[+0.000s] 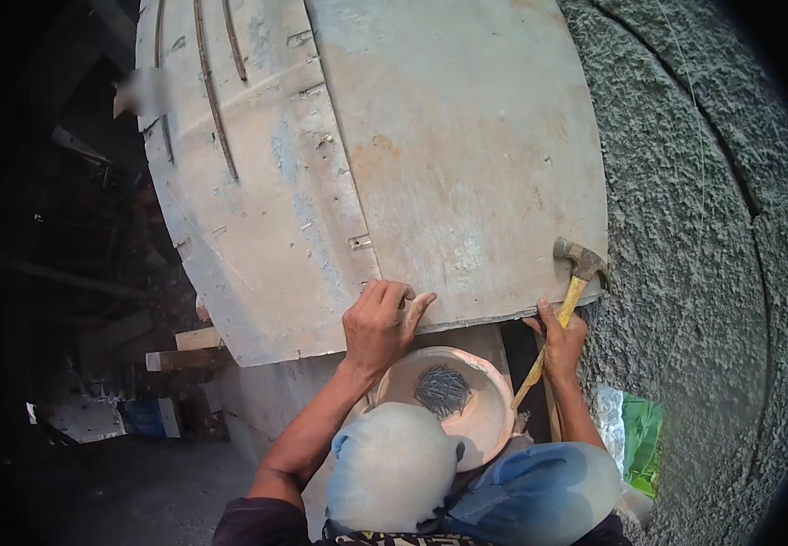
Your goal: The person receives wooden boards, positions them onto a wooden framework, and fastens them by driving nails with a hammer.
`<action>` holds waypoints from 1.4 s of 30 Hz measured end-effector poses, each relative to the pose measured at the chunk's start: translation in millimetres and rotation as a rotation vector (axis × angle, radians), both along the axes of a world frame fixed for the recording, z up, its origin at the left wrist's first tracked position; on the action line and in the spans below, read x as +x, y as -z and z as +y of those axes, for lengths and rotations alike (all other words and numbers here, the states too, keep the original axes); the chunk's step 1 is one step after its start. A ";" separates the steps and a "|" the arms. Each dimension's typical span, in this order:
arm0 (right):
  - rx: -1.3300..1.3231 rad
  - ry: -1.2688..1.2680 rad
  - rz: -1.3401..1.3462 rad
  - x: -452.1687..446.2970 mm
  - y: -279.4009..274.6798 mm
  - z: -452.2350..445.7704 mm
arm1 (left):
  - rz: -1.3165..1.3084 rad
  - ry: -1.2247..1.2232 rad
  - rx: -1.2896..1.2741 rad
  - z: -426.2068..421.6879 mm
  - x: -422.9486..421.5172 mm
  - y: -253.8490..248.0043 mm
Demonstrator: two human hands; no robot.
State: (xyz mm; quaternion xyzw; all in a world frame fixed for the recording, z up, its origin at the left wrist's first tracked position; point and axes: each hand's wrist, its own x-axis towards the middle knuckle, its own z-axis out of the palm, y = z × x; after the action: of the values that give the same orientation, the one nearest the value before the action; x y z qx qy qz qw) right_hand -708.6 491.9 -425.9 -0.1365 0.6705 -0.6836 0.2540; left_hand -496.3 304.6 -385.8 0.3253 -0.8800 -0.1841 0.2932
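Observation:
My right hand (561, 344) is wrapped round the yellow handle of a claw hammer (574, 289), whose rusty head is up over the lower right corner of a large pale board (476, 164). The same hand's thumb is close to the board's lower edge. My left hand (378, 329) rests at that edge with its fingers curled in and its thumb sticking out to the right. Whatever may be inside its fingers is hidden. Below the board, between my hands, a pale bucket (490, 382) sits by my knees with a heap of grey nails (442, 391) in it.
Rough grey wall (685, 182) with a crack rises on the right. Thin strips (216, 114) lie along the upper left sheet, beside a blurred shape (143, 93). Wood pieces (184, 355) jut out at left. Green leaves (641, 437) show through a gap at lower right.

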 end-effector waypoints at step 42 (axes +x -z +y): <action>0.652 0.036 1.051 -112.1 -195.7 -165.0 | -0.187 0.241 -0.494 -59.2 -138.6 -49.5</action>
State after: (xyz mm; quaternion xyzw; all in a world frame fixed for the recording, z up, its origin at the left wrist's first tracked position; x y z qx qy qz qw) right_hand -820.7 327.0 -230.3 -0.3593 0.8825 -0.2890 -0.0931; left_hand -634.9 245.4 -336.3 0.1526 -0.9537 0.0328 0.2572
